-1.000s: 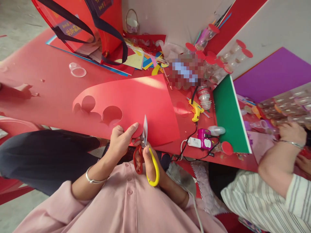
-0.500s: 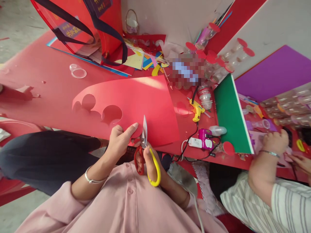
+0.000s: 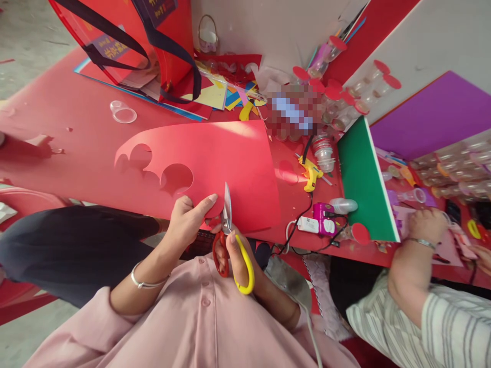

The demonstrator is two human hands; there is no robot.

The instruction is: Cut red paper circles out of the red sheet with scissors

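Note:
My left hand (image 3: 187, 221) pinches the near edge of a large red paper sheet (image 3: 230, 158), thumb on top. The sheet lies over the red table (image 3: 69, 153) and has round holes cut out along its left side. In my right hand (image 3: 233, 253) are scissors (image 3: 229, 232) with one red and one yellow handle loop. Their blade points away from me, into the sheet's near edge beside my left thumb. A partly cut round piece sits between thumb and blade.
A co-worker in a striped sleeve (image 3: 441, 317) works at the right among clear jars (image 3: 452, 168). A yellow glue gun (image 3: 311, 174), a pink device (image 3: 324, 212) with cords, a green board (image 3: 362, 179), a purple board (image 3: 433, 115), a red bag (image 3: 126, 41) and a clear cup (image 3: 121, 111) stand about.
The red sheet has turned slightly under my left hand, its left cut-out edge shifting. The co-worker's hand has moved lower and to the right. My hands stay in place.

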